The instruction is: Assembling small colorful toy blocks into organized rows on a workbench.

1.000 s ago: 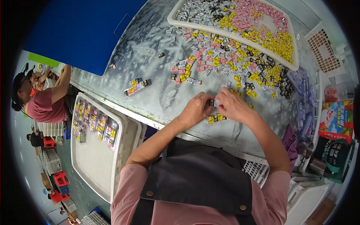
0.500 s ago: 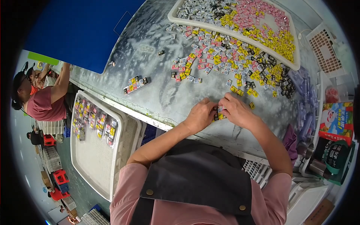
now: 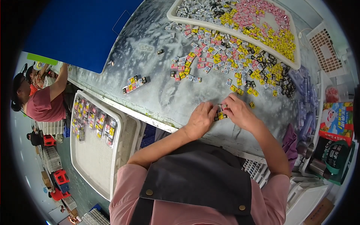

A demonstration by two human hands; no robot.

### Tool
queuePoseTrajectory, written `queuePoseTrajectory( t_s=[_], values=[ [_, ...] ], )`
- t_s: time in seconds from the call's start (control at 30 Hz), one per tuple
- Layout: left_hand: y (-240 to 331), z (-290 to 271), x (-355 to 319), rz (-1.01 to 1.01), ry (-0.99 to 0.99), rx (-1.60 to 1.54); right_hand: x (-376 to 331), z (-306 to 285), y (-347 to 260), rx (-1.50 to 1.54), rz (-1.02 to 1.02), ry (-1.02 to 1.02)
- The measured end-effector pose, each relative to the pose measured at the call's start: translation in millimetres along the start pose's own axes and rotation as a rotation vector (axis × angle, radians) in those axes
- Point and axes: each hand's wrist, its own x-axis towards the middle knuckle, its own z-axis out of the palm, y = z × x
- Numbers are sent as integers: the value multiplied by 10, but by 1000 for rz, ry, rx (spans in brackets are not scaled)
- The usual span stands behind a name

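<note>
Between my hands, a small cluster of block-like pieces (image 3: 221,114) in black, white, yellow and pink lies near the table's front edge. My left hand (image 3: 201,120) is curled at its left side, fingertips against it. From the right, my right hand (image 3: 240,112) bends over the cluster with thumb and fingers closed on its upper right part; a piece in the pinch is too small to make out. Past my hands, many loose small blocks (image 3: 213,60) are scattered on the grey table. A similar grouped set of blocks (image 3: 134,85), seemingly in clear plastic, lies to the left.
A white tray (image 3: 234,33) heaped with pieces stands at the back. Clear plastic cases (image 3: 306,101) are piled at the right. Lower left, another white tray (image 3: 92,159) holds filled clear packs. A blue board (image 3: 80,33) covers the far left; a co-worker (image 3: 47,101) is beyond.
My left hand has drawn slightly down and its fingers have straightened a little. My right hand has shifted slightly to the right, showing more of the cluster between the hands.
</note>
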Motion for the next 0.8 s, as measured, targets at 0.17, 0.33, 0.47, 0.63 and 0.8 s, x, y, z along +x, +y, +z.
queuePoseTrajectory(
  t_s=[0.17,0.33,0.47,0.63,0.8],
  values=[
    [-106,-61,-1,138,-85,155,-118,182,25,-70,-62,194],
    [-69,-72,12,158,-119,190,-161,262,48,-105,-156,271],
    [-63,-42,-14,171,-94,223,-184,229,13,-238,-178,207],
    [-80,-26,-16,171,-99,213,-198,252,-10,-328,-217,200],
    [-23,-26,-18,121,-87,200,-197,247,-3,-324,-191,172]
  ],
)
